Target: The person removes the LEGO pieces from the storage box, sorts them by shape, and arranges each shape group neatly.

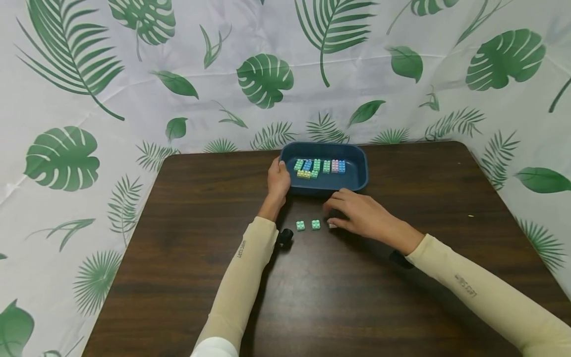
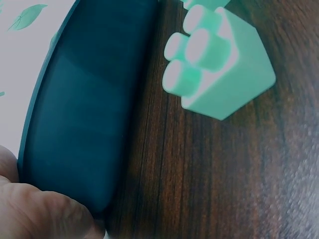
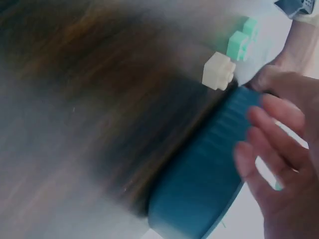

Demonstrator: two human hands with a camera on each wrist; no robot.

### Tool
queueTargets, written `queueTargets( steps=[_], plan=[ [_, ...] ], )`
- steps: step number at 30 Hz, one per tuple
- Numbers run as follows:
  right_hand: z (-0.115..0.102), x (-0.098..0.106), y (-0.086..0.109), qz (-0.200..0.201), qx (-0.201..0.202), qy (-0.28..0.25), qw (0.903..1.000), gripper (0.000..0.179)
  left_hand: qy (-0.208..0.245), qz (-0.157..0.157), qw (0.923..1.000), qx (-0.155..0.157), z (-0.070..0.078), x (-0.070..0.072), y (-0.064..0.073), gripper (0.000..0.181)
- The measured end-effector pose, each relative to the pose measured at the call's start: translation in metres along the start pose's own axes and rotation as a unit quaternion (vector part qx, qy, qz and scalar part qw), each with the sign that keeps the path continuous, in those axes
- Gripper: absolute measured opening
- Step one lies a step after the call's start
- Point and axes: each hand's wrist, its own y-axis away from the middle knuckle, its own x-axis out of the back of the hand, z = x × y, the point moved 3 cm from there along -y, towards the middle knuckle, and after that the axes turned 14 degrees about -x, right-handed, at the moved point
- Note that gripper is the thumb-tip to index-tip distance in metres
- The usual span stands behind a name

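Note:
My left hand (image 1: 278, 181) grips the left end of a dark blue tray (image 1: 321, 190), thumb over its rim. Inside the tray lie several toy building bricks, among them a blue brick (image 1: 341, 166), a pink brick (image 1: 335, 165) and a yellow brick (image 1: 304, 174). In front of it, two mint green bricks (image 1: 300, 225) (image 1: 315, 224) stand on the table in a row with a cream brick (image 3: 217, 71). Over the cream brick hovers my right hand (image 1: 357, 213), partly hiding it in the head view. Its fingers are spread and loosely bent, holding nothing in the right wrist view.
The brown wooden table (image 1: 200, 297) reaches back to a white leaf-print cloth (image 1: 200, 114) right behind the tray. A tiny yellow scrap (image 1: 471, 215) lies at the right. Black wrist cameras sit under both forearms, the left one (image 1: 285, 236) close to the green bricks.

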Motion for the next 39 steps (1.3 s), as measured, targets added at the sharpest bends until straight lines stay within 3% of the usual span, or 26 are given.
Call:
queueTargets(
  steps=[7, 13, 26, 39],
  plan=[
    [0.004, 0.02, -0.012, 0.11, 0.018, -0.024, 0.9934, 0.029, 0.0, -0.001, 1.0, -0.007, 0.003, -0.003, -0.002, 0.05],
    [0.009, 0.029, -0.027, 0.148, -0.009, -0.07, 0.9864, 0.022, -0.004, 0.001, 0.9999, -0.009, 0.004, -0.002, -0.003, 0.051],
    [0.027, 0.022, -0.063, 0.112, -0.117, -0.129, 0.9783, 0.02, 0.003, 0.0, 1.0, 0.0, -0.003, -0.001, -0.001, 0.05],
    [0.033, 0.003, -0.103, 0.07, -0.208, -0.105, 0.97, 0.02, 0.019, 0.0, 0.9998, -0.001, -0.001, 0.001, 0.0, 0.049]
  ],
)
